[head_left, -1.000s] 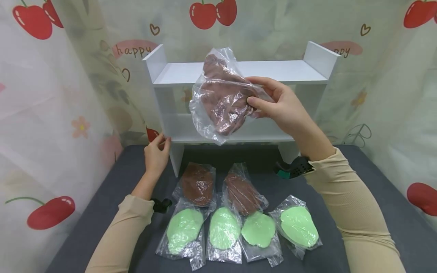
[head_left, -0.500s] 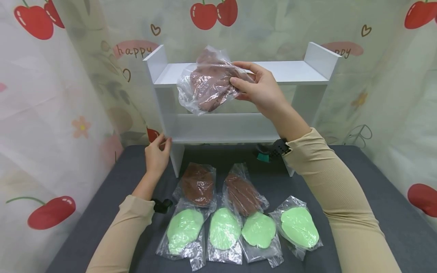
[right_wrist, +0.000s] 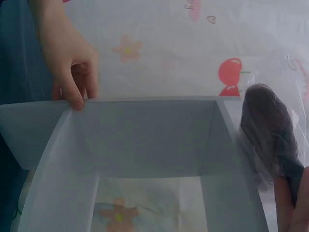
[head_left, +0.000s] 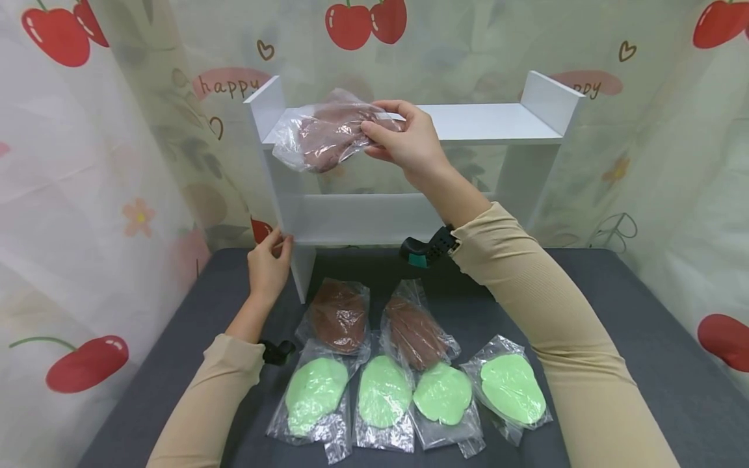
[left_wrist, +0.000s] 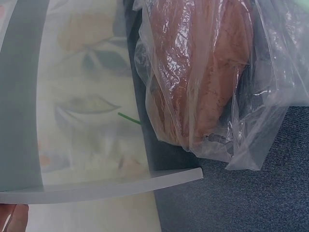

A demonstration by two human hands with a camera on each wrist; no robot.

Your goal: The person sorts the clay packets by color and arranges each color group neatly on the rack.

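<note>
Your right hand [head_left: 412, 140] pinches a bagged brown lump [head_left: 330, 133] by its right end, the long axis pointing left at the top-left end of the white shelf [head_left: 486, 123] (contact unclear); your left hand [head_left: 268, 268], lower, grips the side panel [head_left: 285, 192].

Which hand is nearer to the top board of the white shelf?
Right. The right hand holds a bagged brown piece by the left end of the top board; the left hand is farther, lower down, gripping the left side panel near the lower board.
</note>
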